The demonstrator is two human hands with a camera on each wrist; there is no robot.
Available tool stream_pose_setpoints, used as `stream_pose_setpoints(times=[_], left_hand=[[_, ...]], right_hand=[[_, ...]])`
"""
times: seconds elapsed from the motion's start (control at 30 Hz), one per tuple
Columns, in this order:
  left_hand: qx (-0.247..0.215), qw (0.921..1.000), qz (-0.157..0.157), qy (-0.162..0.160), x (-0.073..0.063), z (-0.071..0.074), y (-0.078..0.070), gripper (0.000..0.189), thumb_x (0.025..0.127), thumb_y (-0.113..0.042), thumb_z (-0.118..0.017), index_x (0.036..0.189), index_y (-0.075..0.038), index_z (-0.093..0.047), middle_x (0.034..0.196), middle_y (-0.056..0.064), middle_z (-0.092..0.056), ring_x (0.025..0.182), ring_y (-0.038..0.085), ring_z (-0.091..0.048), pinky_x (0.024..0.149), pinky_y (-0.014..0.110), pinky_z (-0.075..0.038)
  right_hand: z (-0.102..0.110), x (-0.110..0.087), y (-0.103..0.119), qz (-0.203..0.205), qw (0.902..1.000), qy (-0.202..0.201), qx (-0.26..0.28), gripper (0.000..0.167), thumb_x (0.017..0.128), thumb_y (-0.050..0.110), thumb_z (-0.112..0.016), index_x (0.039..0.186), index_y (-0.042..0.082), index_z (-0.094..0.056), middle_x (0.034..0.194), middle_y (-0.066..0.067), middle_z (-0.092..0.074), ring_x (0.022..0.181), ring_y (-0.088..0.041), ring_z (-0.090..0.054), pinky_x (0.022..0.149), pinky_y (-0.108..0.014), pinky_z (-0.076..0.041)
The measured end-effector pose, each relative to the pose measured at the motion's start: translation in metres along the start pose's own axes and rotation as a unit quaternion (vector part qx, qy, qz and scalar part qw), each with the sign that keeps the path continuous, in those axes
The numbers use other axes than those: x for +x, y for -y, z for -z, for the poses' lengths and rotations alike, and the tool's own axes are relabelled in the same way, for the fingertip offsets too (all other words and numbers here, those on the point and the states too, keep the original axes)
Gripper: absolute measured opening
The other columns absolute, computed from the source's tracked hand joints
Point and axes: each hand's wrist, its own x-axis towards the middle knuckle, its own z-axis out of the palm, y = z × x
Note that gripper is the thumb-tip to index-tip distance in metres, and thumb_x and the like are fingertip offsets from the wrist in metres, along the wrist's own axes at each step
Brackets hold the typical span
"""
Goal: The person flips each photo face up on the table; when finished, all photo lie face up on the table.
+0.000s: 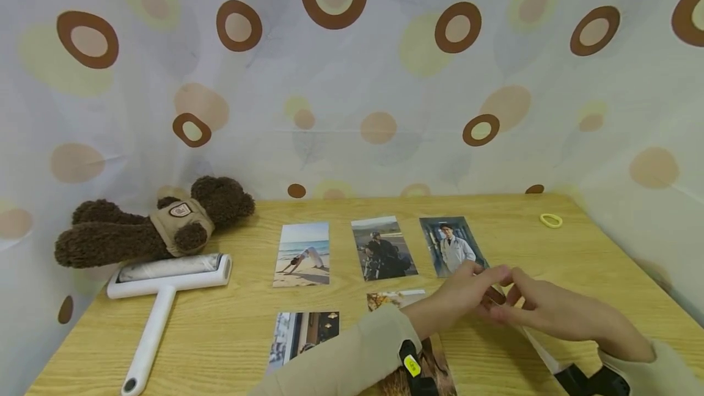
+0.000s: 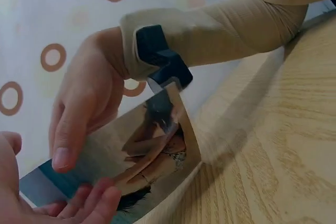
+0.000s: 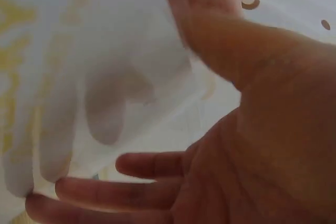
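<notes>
Both hands meet around one photo print at the right of the table. In the left wrist view its picture side (image 2: 157, 150) faces me, with a dark-haired figure on a sandy and blue background. My right hand (image 1: 561, 310) pinches it, thumb on the picture and fingers behind. My left hand (image 1: 462, 292) holds the other end, several fingertips (image 2: 102, 203) lying against the picture side. The print's white back (image 3: 105, 40) bears yellow lettering in the right wrist view, finger shadows showing through. Just behind my left hand lies a photo of a doctor (image 1: 453, 246).
A beach photo (image 1: 302, 255) and a motorcycle photo (image 1: 383, 249) lie in the back row. Nearer are a street-scene photo (image 1: 302, 335) and a partly covered brown photo (image 1: 440, 365). A brown teddy bear (image 1: 154, 225), white lint roller (image 1: 151, 335) and yellow hair tie (image 1: 551, 220) lie around them.
</notes>
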Motion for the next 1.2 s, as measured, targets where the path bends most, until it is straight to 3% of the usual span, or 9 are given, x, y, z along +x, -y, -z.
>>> stream_pose_setpoints(times=[0.17, 0.4, 0.5, 0.6, 0.7, 0.77, 0.97, 1.1, 1.2], left_hand=[[0.139, 0.9894, -0.018, 0.039, -0.002, 0.003, 0.002, 0.037, 0.099, -0.04, -0.05, 0.12, -0.011, -0.057, 0.1, 0.004, -0.066, 0.083, 0.025, -0.067, 0.069, 0.034, -0.055], [0.337, 0.9365, -0.083, 0.05, 0.0, 0.012, 0.014, 0.051, 0.092, -0.037, -0.062, 0.136, -0.017, -0.045, 0.113, -0.004, -0.05, 0.087, 0.001, -0.051, 0.073, 0.019, -0.047], [0.456, 0.8843, -0.081, 0.062, -0.002, 0.011, 0.015, 0.058, 0.09, -0.039, -0.065, 0.139, -0.016, -0.044, 0.113, -0.003, -0.042, 0.087, 0.002, -0.044, 0.071, 0.017, -0.043], [0.58, 0.8063, -0.083, 0.081, -0.004, 0.007, 0.015, 0.061, 0.089, -0.046, -0.064, 0.138, -0.016, -0.045, 0.119, -0.002, -0.039, 0.095, 0.003, -0.041, 0.072, 0.014, -0.04], [0.657, 0.7419, -0.089, 0.097, -0.006, 0.003, 0.016, 0.057, 0.089, -0.05, -0.061, 0.134, -0.017, -0.049, 0.121, -0.002, -0.04, 0.099, 0.006, -0.038, 0.072, 0.013, -0.037], [0.688, 0.7138, -0.091, 0.097, -0.008, 0.003, 0.017, 0.055, 0.089, -0.051, -0.061, 0.131, -0.017, -0.051, 0.119, -0.002, -0.042, 0.097, 0.007, -0.037, 0.072, 0.014, -0.036], [0.727, 0.6736, -0.089, 0.101, -0.008, 0.002, 0.021, 0.043, 0.086, -0.053, -0.065, 0.117, -0.022, -0.062, 0.115, -0.002, -0.048, 0.098, 0.008, -0.04, 0.077, 0.017, -0.039], [0.745, 0.6499, -0.1, 0.11, -0.009, 0.001, 0.023, 0.036, 0.087, -0.056, -0.063, 0.11, -0.028, -0.066, 0.112, -0.004, -0.052, 0.099, 0.008, -0.043, 0.081, 0.018, -0.04], [0.746, 0.6484, -0.099, 0.113, -0.011, 0.002, 0.024, 0.034, 0.087, -0.057, -0.061, 0.108, -0.03, -0.067, 0.111, -0.004, -0.052, 0.098, 0.008, -0.043, 0.081, 0.018, -0.041]], right_hand=[[0.007, -0.003, 0.003, -0.023, 0.9974, -0.066, -0.02, 0.014, 0.104, 0.016, -0.042, 0.105, 0.002, -0.045, 0.099, -0.012, -0.064, 0.052, -0.007, -0.051, 0.047, -0.029, -0.048], [0.015, -0.003, 0.003, -0.053, 0.9938, -0.09, -0.038, 0.013, 0.101, 0.011, -0.048, 0.091, 0.005, -0.042, 0.067, 0.001, -0.05, 0.042, -0.003, -0.035, 0.04, -0.026, -0.04], [0.016, -0.001, -0.005, -0.057, 0.9946, -0.08, -0.034, 0.019, 0.099, 0.013, -0.053, 0.084, 0.006, -0.043, 0.059, 0.005, -0.04, 0.041, -0.003, -0.038, 0.04, -0.026, -0.043], [0.018, -0.001, -0.014, -0.066, 0.9957, -0.061, -0.025, 0.026, 0.096, 0.017, -0.058, 0.076, 0.007, -0.046, 0.054, 0.007, -0.043, 0.042, -0.005, -0.046, 0.041, -0.028, -0.046], [0.018, 0.0, -0.026, -0.043, 0.9975, -0.049, -0.028, 0.031, 0.094, 0.018, -0.062, 0.068, 0.006, -0.048, 0.051, 0.003, -0.051, 0.043, -0.005, -0.048, 0.042, -0.026, -0.044], [0.018, 0.002, -0.036, -0.007, 0.9991, -0.037, -0.02, 0.033, 0.093, 0.015, -0.063, 0.065, 0.004, -0.049, 0.051, 0.0, -0.053, 0.045, -0.002, -0.048, 0.042, -0.024, -0.041], [0.014, 0.009, -0.066, 0.087, 0.9961, 0.0, -0.01, 0.029, 0.089, 0.007, -0.066, 0.065, 0.004, -0.051, 0.051, -0.006, -0.047, 0.05, 0.008, -0.038, 0.044, -0.017, -0.035], [0.008, 0.015, -0.071, 0.056, 0.9974, -0.006, -0.046, 0.031, 0.088, 0.014, -0.069, 0.064, 0.007, -0.051, 0.054, 0.012, -0.038, 0.051, 0.007, -0.036, 0.045, -0.017, -0.032], [0.004, 0.018, -0.069, 0.023, 0.9974, -0.003, -0.067, 0.032, 0.088, 0.019, -0.069, 0.064, 0.009, -0.051, 0.059, 0.018, -0.038, 0.05, 0.005, -0.037, 0.046, -0.018, -0.032]])
